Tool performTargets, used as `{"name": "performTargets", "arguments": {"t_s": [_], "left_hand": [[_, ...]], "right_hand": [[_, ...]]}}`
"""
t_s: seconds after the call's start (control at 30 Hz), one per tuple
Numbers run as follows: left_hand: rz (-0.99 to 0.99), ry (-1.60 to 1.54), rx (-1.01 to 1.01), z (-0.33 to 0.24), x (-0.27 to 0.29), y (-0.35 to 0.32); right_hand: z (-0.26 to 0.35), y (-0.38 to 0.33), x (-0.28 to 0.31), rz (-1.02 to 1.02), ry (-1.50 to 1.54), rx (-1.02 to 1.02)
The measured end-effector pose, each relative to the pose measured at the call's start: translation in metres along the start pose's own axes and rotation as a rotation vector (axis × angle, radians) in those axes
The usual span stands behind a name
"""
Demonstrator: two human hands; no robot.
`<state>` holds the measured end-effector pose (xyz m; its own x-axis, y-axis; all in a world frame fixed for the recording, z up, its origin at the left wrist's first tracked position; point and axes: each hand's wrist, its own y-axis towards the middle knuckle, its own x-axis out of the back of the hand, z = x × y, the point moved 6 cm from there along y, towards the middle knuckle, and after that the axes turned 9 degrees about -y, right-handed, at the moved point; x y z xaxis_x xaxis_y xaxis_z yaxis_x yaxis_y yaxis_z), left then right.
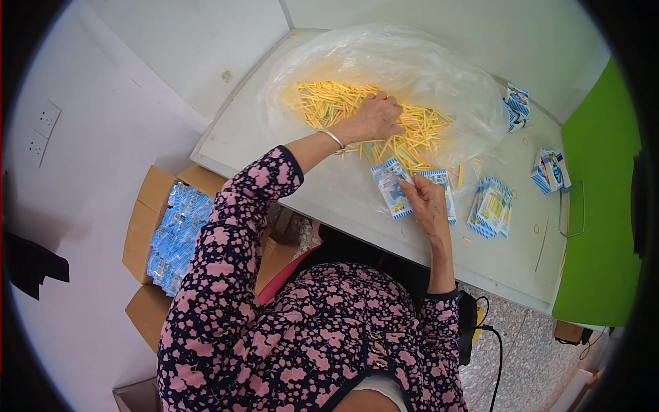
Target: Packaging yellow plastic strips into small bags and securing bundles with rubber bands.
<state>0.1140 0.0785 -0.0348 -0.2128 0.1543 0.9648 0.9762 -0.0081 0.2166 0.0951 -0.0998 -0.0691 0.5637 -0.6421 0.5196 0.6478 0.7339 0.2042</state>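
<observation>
On the table, a heap of thin yellow sticks (326, 103), a few of them greenish or pink, spills from a large clear plastic bag (384, 51). My left hand (375, 118) is down in this heap, its fingers curled in around some sticks; the fingertips are partly hidden. Near the front edge, my right hand (427, 202) pinches a blue-and-white packet (390, 184) with a clear window between thumb and fingers. A second such packet (447, 199) shows behind that hand; whether it is held or lies on the table I cannot tell.
Right of my right hand lies a small stack of filled packets (491, 208). Farther right are a bundle of packets (550, 171) and another bundle (517, 108), beside a green panel (597, 206). An open cardboard box (141, 230) of blue packets stands left of the table (329, 196).
</observation>
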Motion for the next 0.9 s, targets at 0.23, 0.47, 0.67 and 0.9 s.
{"name": "performTargets", "arguments": {"t_s": [0.23,0.47,0.67,0.9], "left_hand": [[0.152,0.052,0.066,-0.002,-0.006,0.034],[0.173,0.237,0.017,-0.007,-0.027,0.042],[-0.098,0.249,-0.110,-0.003,-0.033,0.030],[-0.143,0.198,-0.070,-0.002,-0.027,0.022]], "right_hand": [[0.002,0.001,0.000,0.024,-0.005,0.000],[0.003,0.000,0.000,0.020,-0.024,0.006],[0.002,0.002,0.001,0.017,-0.035,0.027],[-0.002,0.002,-0.001,0.021,0.016,0.013]]}}
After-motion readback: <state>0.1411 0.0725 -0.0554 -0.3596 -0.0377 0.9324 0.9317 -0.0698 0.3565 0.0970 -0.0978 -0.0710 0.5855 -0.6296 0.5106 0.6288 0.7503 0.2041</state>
